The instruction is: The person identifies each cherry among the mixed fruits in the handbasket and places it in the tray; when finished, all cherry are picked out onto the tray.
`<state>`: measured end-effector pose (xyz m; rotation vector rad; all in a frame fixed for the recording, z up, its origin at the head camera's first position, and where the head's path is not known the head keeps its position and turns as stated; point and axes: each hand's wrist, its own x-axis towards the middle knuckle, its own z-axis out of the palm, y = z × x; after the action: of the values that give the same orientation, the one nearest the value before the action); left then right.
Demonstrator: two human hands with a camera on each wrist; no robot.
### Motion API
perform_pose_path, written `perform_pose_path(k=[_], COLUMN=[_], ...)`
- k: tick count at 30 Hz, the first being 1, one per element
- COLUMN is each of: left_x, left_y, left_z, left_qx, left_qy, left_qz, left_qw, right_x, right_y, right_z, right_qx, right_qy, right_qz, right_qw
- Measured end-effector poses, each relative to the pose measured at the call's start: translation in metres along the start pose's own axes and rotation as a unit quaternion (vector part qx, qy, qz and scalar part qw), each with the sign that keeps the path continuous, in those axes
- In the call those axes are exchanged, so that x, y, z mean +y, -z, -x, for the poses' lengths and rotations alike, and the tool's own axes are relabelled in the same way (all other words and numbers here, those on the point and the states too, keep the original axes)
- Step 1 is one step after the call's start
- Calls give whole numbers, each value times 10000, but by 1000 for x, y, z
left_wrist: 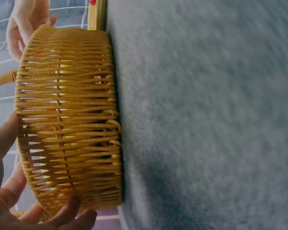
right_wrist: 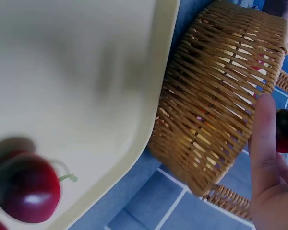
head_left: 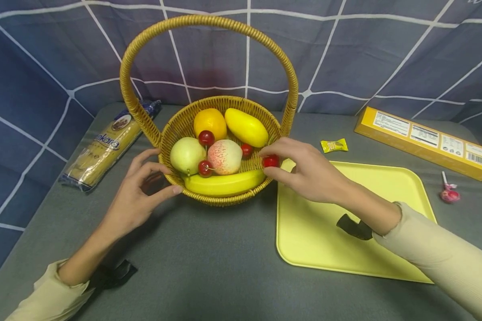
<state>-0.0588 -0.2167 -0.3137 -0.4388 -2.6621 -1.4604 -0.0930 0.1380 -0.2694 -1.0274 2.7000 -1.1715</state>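
A woven basket (head_left: 221,199) with a tall arched handle holds a banana (head_left: 225,183), a peach (head_left: 227,157), a green pear-like fruit (head_left: 187,155), an orange (head_left: 210,124), a yellow mango (head_left: 246,127) and several red cherries (head_left: 206,138). My left hand (head_left: 138,196) grips the basket at its left side, thumb at the front rim and fingers against the wall. Over the right rim, my right hand (head_left: 305,171) pinches a cherry (head_left: 271,161) between thumb and fingers. That same cherry (right_wrist: 286,129) is partly hidden in the right wrist view.
A yellow tray (head_left: 317,240) lies right of the basket, with cherries (right_wrist: 29,189) on it below my right wrist. Behind it are a yellow-wrapped candy (head_left: 334,145) and a long orange box (head_left: 425,140). A lollipop (head_left: 450,194) lies far right, a pasta packet (head_left: 104,151) left.
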Motion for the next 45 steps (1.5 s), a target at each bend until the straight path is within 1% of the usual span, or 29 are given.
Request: perform_pose_path(k=[4, 7, 9, 12, 14, 18, 20, 21, 23, 26, 28, 32, 37, 42, 45], left_x=[0, 0, 0, 1, 1, 1, 1, 1, 1, 1, 1, 1, 1, 1, 1], left_y=[0, 0, 0, 0, -1, -1, -1, -1, -1, -1, -1, -2, -1, -1, -1], left_z=[0, 0, 1, 0, 0, 0, 1, 1, 0, 0, -1, -1, -1, 0, 0], left_qx=[-9, -17, -19, -15, -13, -14, -19, -18, -16, -5, 0, 4, -15, -13, -8], left_qy=[-1, 16, 27, 31, 27, 35, 44, 49, 47, 35, 26, 25, 54, 57, 50], left_qz=[-22, -30, -15, 3, 8, 13, 18, 21, 35, 43, 46, 62, 63, 46, 36], left_qw=[10000, 10000, 10000, 10000, 10000, 10000, 10000, 10000, 10000, 10000, 10000, 10000, 10000, 10000, 10000], right_x=[2, 4, 4, 7, 9, 20, 27, 31, 37, 47, 54, 75, 97, 109, 112], right_y=[8, 16, 22, 30, 35, 41, 45, 47, 51, 59, 63, 71, 75, 76, 77], right_z=[14, 27, 36, 52, 63, 81, 90, 95, 104, 116, 123, 136, 146, 151, 153], right_qx=[268, 360, 329, 350, 493, 867, 958, 951, 907, 709, 598, 446, 239, -57, -127], right_qy=[63, -40, -325, -848, -1166, -1487, -1604, -1682, -2015, -2534, -2748, -2816, -2899, -2972, -2950], right_qz=[-368, -574, -807, -1096, -1043, -712, -663, -649, -546, -169, 103, 276, 152, 257, 310], right_qw=[9989, 9977, 9957, 9897, 9865, 9825, 9802, 9790, 9737, 9646, 9596, 9581, 9566, 9545, 9549])
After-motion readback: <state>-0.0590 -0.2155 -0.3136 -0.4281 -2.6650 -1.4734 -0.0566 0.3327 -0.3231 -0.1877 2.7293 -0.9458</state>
